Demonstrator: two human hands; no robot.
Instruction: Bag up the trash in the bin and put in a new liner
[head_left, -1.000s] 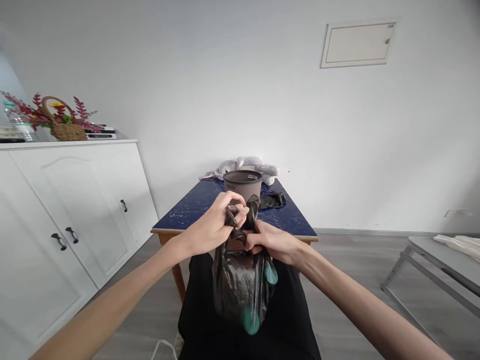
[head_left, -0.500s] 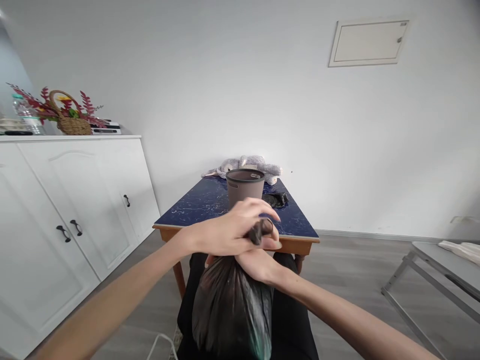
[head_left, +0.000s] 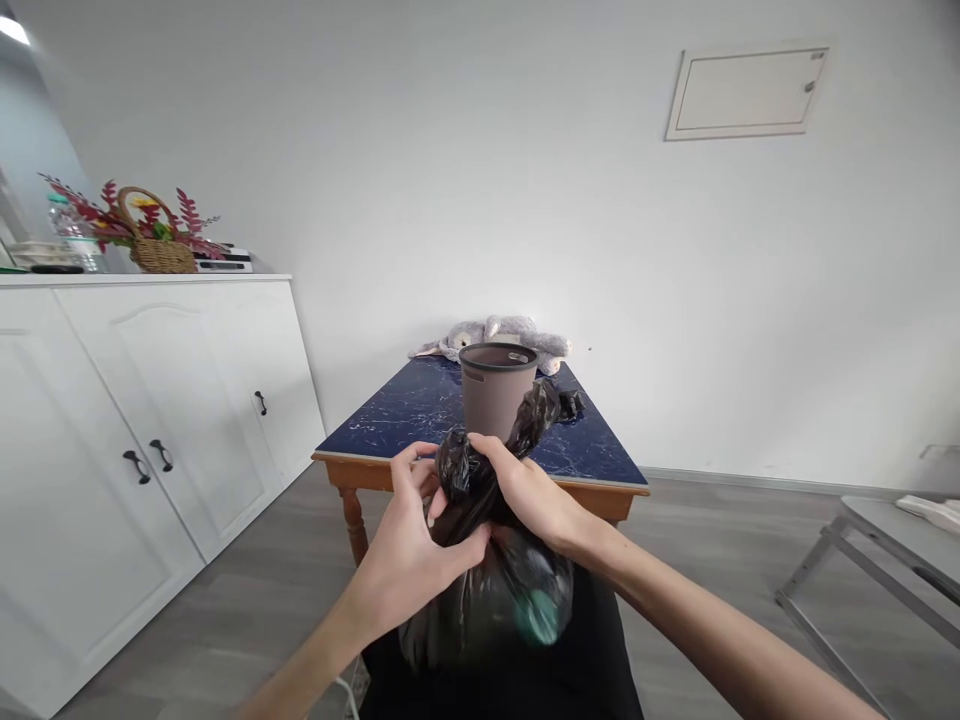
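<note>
A full black plastic bag [head_left: 495, 590] rests on my lap, with something teal showing through its lower right side. My left hand [head_left: 409, 560] grips the bag's gathered neck from the left, fingers curled around it. My right hand [head_left: 529, 490] pinches the twisted top of the bag, one tail of plastic sticking up past the fingers. Both hands are closed on the bag, in front of the near edge of a blue-topped wooden table [head_left: 390, 425]. A grey-brown bin [head_left: 496, 388] stands on that table just beyond my hands.
A grey plush toy [head_left: 499, 335] lies at the table's far end, and a crumpled black bag [head_left: 570, 403] sits beside the bin. White cabinets [head_left: 150, 420] line the left wall, carrying a wicker flower basket [head_left: 159, 250]. A low grey bench [head_left: 885, 540] stands at the right.
My left hand has dropped from over the bag's top to its left side. The right hand has come up onto the twisted neck, and a tail of plastic now sticks up.
</note>
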